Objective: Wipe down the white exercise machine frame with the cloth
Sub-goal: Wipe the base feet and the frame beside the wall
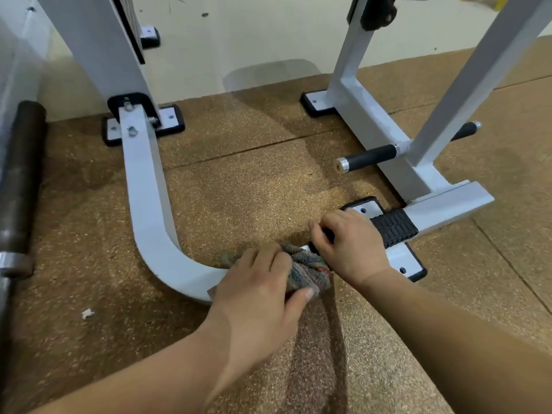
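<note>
Left hand (257, 288) clenches the cloth (310, 268) on the curved frame bar (149, 204) for rubbing; right hand (352, 243) apparently grasps the bar's end, steadying it.

Smooth white-painted metal frame (143, 186), nubbly terry cloth (309, 265), ribbed black pad (394, 227), perhaps rubber, speckled grainy floor (239, 180).

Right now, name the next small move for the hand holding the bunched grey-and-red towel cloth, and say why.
Probably slide the left hand and its bunched grey-and-red towel cloth leftward along the curved white metal frame bar: the cloth sits at the bar's near end, where the right hand grips, and the bend beyond lies bare.
</note>
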### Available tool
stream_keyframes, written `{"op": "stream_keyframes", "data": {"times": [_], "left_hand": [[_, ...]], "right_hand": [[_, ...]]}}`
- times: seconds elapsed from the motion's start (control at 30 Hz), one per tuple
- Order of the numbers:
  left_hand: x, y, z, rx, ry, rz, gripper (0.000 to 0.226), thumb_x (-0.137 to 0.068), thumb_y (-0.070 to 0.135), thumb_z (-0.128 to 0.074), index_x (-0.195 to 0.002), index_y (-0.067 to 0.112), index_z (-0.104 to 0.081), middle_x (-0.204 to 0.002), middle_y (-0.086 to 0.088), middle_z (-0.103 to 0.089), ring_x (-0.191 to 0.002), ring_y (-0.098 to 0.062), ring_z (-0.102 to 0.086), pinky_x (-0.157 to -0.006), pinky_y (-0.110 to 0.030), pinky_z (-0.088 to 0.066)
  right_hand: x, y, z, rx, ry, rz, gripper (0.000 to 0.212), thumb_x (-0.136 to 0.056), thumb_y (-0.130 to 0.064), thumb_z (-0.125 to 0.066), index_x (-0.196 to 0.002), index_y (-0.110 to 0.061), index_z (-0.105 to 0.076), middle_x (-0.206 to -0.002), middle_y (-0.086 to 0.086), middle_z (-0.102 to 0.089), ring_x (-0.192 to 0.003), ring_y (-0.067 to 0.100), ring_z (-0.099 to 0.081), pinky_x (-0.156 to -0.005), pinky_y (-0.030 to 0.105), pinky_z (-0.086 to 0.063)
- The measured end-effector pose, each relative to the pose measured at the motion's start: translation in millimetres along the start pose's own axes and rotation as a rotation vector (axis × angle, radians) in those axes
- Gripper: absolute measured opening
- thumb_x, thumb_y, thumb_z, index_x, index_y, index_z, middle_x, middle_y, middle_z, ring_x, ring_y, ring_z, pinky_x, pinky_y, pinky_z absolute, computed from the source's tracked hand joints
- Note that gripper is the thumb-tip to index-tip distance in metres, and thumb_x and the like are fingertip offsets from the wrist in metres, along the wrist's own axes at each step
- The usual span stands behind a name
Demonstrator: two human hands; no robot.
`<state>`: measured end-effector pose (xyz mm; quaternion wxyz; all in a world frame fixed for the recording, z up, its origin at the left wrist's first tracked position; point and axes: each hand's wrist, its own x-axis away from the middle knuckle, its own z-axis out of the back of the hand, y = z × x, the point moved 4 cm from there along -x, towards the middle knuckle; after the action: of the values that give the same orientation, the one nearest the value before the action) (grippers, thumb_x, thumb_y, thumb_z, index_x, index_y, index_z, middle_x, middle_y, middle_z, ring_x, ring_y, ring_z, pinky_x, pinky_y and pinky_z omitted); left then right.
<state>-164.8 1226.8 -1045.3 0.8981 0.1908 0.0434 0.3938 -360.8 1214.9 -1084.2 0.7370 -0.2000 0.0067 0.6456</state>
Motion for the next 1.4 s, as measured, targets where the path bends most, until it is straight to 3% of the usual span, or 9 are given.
{"op": "stream_keyframes", "data": {"times": [0.2, 0.4, 0.47, 0.57, 0.7, 0.93, 1.03, 1.13, 1.4], "left_hand": [[-34, 4, -15, -0.224, -0.148, 0.035, 0.074, -0.102, 0.064, -0.03, -0.157, 0.017, -0.013, -0.141, -0.008, -0.045, -0.117, -0.028, -0.054, -0.09, -0.042, -0.044], [-69, -34, -17, 0.083, -0.51, 0.061, 0.073, -0.102, 0.068, -0.015, -0.16, 0.024, -0.015, -0.104, -0.003, -0.066, -0.095, -0.02, -0.065, -0.09, -0.039, -0.054], [-65, -34, -20, 0.065, -0.469, 0.066, 0.067, -0.105, 0.062, -0.014, -0.162, 0.026, -0.009, -0.132, -0.01, -0.059, -0.115, -0.025, -0.061, -0.1, -0.042, -0.05], [-33, -21, -23, -0.104, -0.386, -0.103, 0.067, -0.109, 0.045, -0.024, -0.162, 0.024, 0.012, -0.171, -0.005, 0.003, -0.157, -0.026, -0.008, -0.126, -0.045, -0.018], [-15, -21, -17, -0.109, -0.327, -0.283, 0.08, -0.105, 0.036, -0.034, -0.159, 0.024, 0.023, -0.164, 0.004, 0.037, -0.147, -0.012, 0.04, -0.125, -0.045, 0.015], [5, -26, -5, 0.071, 0.023, -0.139, 0.06, -0.09, 0.068, -0.055, -0.138, 0.032, -0.05, -0.136, 0.01, -0.046, -0.128, -0.018, -0.043, -0.103, -0.035, -0.026], [-8, -26, -6, 0.149, 0.076, -0.054, 0.023, -0.082, 0.047, -0.066, -0.097, 0.037, -0.051, -0.109, 0.017, -0.043, -0.107, -0.012, -0.04, -0.085, -0.034, -0.027], [-20, -25, 3, 0.179, 0.063, 0.012, 0.032, -0.076, 0.038, -0.072, -0.075, 0.033, -0.04, -0.096, 0.018, -0.039, -0.1, -0.011, -0.034, -0.082, -0.034, -0.025], [6, 6, 11, -0.067, -0.02, -0.228, 0.034, -0.094, 0.062, -0.052, -0.087, 0.031, -0.04, -0.084, 0.013, -0.041, -0.083, -0.014, -0.046, -0.073, -0.031, -0.036]], "right_hand": [[-1, 11, -11, 0.02, 0.025, 0.04, 0.037, -0.101, -0.034, -0.045, -0.073, -0.014, -0.057, -0.074, 0.003, -0.052, -0.074, 0.03, -0.051, -0.068, 0.042, -0.041], [-2, 12, -12, 0.021, 0.03, 0.033, 0.036, -0.099, -0.034, -0.044, -0.073, -0.014, -0.058, -0.075, 0.004, -0.053, -0.073, 0.031, -0.051, -0.066, 0.045, -0.044], [-2, 11, -12, 0.015, 0.043, 0.021, 0.035, -0.099, -0.033, -0.045, -0.072, -0.015, -0.058, -0.074, 0.003, -0.052, -0.073, 0.03, -0.051, -0.067, 0.044, -0.043], [-1, 12, -14, 0.015, 0.046, 0.019, 0.033, -0.099, -0.031, -0.048, -0.071, -0.016, -0.057, -0.074, 0.001, -0.05, -0.073, 0.029, -0.051, -0.067, 0.044, -0.042], [-2, 11, -13, 0.018, 0.066, 0.037, 0.032, -0.097, -0.029, -0.05, -0.069, -0.015, -0.057, -0.071, 0.002, -0.05, -0.07, 0.029, -0.049, -0.065, 0.042, -0.041], [0, 12, -15, 0.028, 0.056, 0.006, 0.033, -0.097, -0.029, -0.049, -0.069, -0.014, -0.058, -0.072, 0.001, -0.049, -0.072, 0.028, -0.048, -0.065, 0.041, -0.041], [0, 10, -16, 0.043, 0.063, -0.013, 0.033, -0.096, -0.029, -0.048, -0.068, -0.014, -0.059, -0.071, 0.001, -0.05, -0.072, 0.029, -0.049, -0.065, 0.04, -0.04], [-1, 8, -15, 0.059, 0.075, -0.015, 0.036, -0.096, -0.03, -0.044, -0.067, -0.013, -0.059, -0.07, 0.003, -0.051, -0.071, 0.03, -0.049, -0.066, 0.041, -0.041], [-1, 6, -16, 0.068, 0.092, -0.019, 0.04, -0.095, -0.03, -0.041, -0.064, -0.012, -0.058, -0.069, 0.005, -0.051, -0.07, 0.032, -0.05, -0.065, 0.042, -0.038]]}}
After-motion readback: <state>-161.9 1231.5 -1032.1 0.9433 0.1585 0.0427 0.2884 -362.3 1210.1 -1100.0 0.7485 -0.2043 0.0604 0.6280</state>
